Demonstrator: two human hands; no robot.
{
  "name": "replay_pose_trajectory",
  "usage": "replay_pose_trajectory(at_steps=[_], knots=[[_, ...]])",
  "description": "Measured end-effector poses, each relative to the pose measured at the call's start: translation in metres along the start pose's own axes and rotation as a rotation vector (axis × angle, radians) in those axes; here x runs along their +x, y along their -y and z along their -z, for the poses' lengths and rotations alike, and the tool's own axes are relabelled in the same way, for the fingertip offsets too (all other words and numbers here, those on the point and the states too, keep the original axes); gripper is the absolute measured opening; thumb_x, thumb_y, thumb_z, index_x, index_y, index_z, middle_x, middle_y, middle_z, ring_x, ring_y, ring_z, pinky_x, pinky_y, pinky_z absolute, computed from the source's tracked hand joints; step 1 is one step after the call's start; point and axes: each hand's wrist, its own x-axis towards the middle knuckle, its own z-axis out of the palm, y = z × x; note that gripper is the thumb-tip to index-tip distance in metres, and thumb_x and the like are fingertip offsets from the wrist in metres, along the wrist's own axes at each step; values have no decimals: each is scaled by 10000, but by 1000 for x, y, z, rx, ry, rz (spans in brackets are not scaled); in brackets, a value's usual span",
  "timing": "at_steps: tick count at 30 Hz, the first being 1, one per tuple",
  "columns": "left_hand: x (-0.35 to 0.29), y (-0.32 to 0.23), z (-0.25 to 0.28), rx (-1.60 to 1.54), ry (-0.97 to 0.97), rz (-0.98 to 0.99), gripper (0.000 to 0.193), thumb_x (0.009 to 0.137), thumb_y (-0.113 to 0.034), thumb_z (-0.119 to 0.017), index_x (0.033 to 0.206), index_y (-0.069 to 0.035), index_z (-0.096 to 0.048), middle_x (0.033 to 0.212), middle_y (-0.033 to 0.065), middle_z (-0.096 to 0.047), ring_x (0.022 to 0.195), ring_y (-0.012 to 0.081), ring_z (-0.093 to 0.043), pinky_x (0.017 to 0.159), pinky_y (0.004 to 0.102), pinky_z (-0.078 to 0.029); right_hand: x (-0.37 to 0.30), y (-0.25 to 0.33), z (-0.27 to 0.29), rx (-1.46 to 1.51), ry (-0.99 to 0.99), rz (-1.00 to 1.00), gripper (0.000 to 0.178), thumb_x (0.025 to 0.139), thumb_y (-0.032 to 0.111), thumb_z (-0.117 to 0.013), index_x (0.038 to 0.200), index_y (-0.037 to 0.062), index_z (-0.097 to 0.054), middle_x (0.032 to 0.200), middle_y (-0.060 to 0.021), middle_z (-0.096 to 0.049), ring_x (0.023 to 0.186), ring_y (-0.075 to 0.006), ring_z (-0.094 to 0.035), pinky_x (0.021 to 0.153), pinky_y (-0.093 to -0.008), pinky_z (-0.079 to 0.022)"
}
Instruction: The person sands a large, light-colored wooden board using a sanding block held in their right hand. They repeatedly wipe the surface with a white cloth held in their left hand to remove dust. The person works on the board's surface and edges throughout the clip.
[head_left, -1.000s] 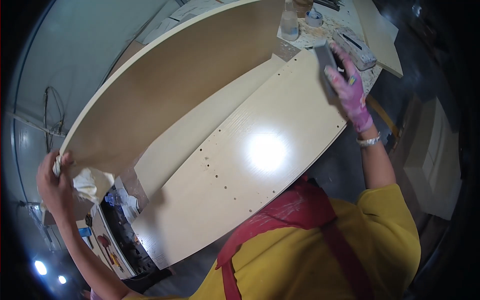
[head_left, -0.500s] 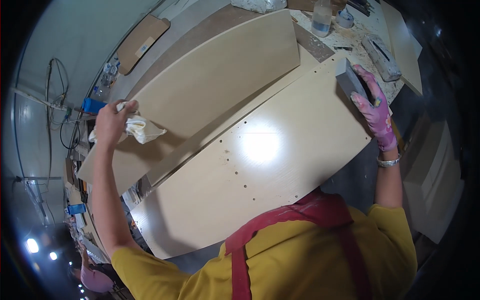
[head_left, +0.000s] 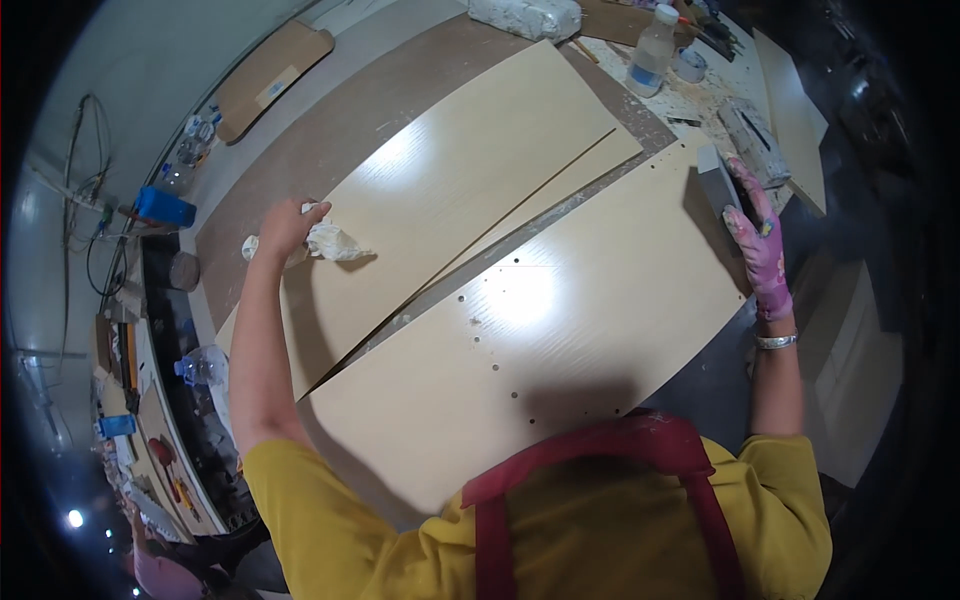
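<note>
My bare left hand (head_left: 285, 228) is closed on a crumpled white cloth (head_left: 335, 243), over the left part of a pale wooden panel (head_left: 450, 150). That panel lies on top of another pale panel, whose edge shows as a strip below it. Nearer me is a second wide panel (head_left: 620, 270) with several small drilled holes. My right hand (head_left: 765, 260), in a pink flowered glove, grips a grey block (head_left: 714, 180), like a sanding block, at the right end of the near panel. Its fingers wrap the block's right side.
A clear bottle (head_left: 652, 50), a roll of tape (head_left: 688, 65) and a dusty, slotted block (head_left: 752, 140) stand at the back right. A brown cardboard piece (head_left: 275, 80) lies far left. Lower left, a person in pink (head_left: 165, 575) is partly visible.
The far panel was tilted up and now lies flatter, with a strip of tabletop showing before it. My left hand has moved right with the cloth. My right hand still holds the block.
</note>
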Motion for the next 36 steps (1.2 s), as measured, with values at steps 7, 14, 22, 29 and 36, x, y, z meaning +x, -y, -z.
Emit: replay_pose_trajectory(at_steps=[7, 14, 22, 29, 36], knots=[[15, -17, -46, 45, -74, -124, 523, 895, -574, -577, 1145, -137, -719, 1103, 178, -694, 1043, 374, -645, 902, 460, -500, -6, -14, 3, 84, -74, -13, 538, 965, 274, -575, 1412, -10, -482, 1468, -143, -474, 1381, -245, -409, 1155, -356, -274], [-63, -202, 34, -765, -443, -468, 420, 917, -455, -641, 1006, -48, -695, 898, 124, -707, 783, 255, -682, 737, 361, -521, -7, -21, 6, 126, -209, -78, 503, 1055, 292, -419, 1450, -19, -433, 1428, -141, -503, 1343, -208, -434, 1145, -322, -285], [-206, -286, -27, -131, -398, -581, 543, 800, -415, -721, 1254, -143, -599, 1390, 187, -480, 1156, 378, -545, 943, 483, -465, 3, -34, 10, 128, -142, -10, 502, 1048, 291, -433, 1436, -28, -444, 1471, -143, -462, 1375, -232, -408, 1160, -334, -261], [-370, -150, -51, -77, -532, 442, 405, 893, -273, -673, 1263, -117, -623, 1409, 161, -502, 1265, 388, -501, 1036, 444, -437, -7, -39, 13, 300, 7, 84, 494, 1054, 257, -400, 1451, -38, -420, 1503, -146, -428, 1408, -235, -370, 1174, -346, -245], [-624, -77, -101, -141, -386, 1135, 379, 898, -249, -543, 1204, -48, -638, 1113, 237, -663, 1063, 405, -626, 927, 453, -483, -4, -35, 14, 463, 181, 140, 527, 1059, 299, -373, 1462, -40, -402, 1515, -154, -412, 1416, -247, -363, 1177, -361, -248]])
